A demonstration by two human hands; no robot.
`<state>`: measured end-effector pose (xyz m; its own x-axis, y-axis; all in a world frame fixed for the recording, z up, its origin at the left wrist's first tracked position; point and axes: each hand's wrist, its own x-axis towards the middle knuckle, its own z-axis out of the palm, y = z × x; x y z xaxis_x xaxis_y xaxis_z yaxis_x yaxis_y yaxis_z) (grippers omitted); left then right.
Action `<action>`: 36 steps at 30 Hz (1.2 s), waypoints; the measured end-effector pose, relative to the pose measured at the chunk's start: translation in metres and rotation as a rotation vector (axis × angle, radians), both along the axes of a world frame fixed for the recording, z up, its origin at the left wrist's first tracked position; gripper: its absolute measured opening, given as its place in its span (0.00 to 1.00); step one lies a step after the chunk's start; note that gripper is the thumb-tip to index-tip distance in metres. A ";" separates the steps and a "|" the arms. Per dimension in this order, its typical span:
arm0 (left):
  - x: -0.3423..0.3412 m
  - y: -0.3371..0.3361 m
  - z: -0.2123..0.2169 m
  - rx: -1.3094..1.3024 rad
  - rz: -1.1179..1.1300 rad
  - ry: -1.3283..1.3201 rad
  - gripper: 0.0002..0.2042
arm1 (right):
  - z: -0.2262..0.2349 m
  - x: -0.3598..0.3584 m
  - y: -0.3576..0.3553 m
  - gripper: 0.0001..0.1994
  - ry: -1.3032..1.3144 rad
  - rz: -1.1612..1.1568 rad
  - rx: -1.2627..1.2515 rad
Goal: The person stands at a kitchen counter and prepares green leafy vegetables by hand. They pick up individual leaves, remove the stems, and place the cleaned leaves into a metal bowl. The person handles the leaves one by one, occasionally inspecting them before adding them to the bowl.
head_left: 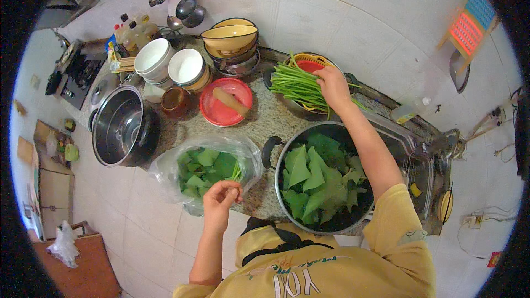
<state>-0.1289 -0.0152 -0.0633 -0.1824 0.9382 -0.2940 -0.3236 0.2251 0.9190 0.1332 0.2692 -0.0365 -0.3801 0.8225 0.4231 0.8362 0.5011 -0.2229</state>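
My right hand [334,87] is closed on long green stems [295,85], which lie in a bundle across a yellow-rimmed basket set over a pot. My left hand [221,201] is pinched closed at the near edge of a clear plastic bag [165,168] of green leaves [207,165]. A few short stems [236,171] show just beyond its fingertips; whether it holds them I cannot make out. Below my right forearm stands a large dark pot [280,187] with broad green leaves [320,179] in it.
A red plate [210,102] bears a wooden-looking piece [229,101]. Nearby are a brown jar [175,101], white bowls [153,58], yellow bowls [229,38] and an empty steel pot [124,127]. The sink [408,154] lies right; ladles [186,6] hang on the wall.
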 end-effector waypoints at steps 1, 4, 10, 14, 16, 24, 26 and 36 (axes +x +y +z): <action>-0.001 -0.003 -0.001 -0.011 0.013 -0.001 0.04 | -0.003 -0.001 0.002 0.09 -0.004 0.015 -0.009; -0.001 -0.006 -0.005 -0.023 0.035 -0.021 0.03 | -0.009 0.001 0.009 0.11 -0.019 0.058 -0.081; -0.003 0.002 -0.005 0.012 -0.011 -0.024 0.04 | -0.007 -0.008 0.006 0.13 0.085 0.088 -0.151; -0.004 0.009 0.001 0.033 -0.056 0.006 0.05 | -0.010 -0.005 0.012 0.14 0.030 0.100 -0.107; -0.008 0.010 -0.002 0.005 -0.106 0.155 0.06 | -0.005 -0.004 0.006 0.14 0.060 0.124 -0.025; -0.041 -0.001 -0.024 0.132 -0.055 1.048 0.06 | 0.052 -0.023 -0.114 0.12 0.181 0.299 -0.348; -0.049 0.008 -0.023 0.117 -0.019 1.147 0.06 | 0.057 -0.023 -0.142 0.11 0.182 0.324 -0.441; -0.055 0.024 -0.041 -0.531 -0.401 1.387 0.11 | 0.053 -0.001 -0.221 0.11 0.230 0.204 -0.648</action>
